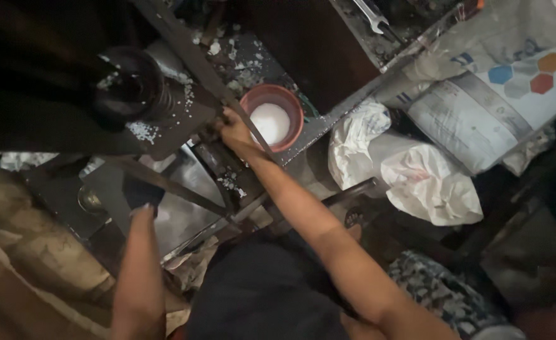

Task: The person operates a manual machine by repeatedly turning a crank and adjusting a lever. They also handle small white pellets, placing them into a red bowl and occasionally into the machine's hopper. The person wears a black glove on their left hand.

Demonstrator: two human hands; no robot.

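Head view — steeply downward, close

2 bare, sleeveless arms; dark garment below.

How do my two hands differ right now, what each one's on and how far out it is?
The right hand reaches far out, arm stretched, closed on a dark metal bar beside the red bowl of white powder. The left hand stays nearer, lower left, holding a small dark object I cannot identify. Both work at the same dusty metal machine.
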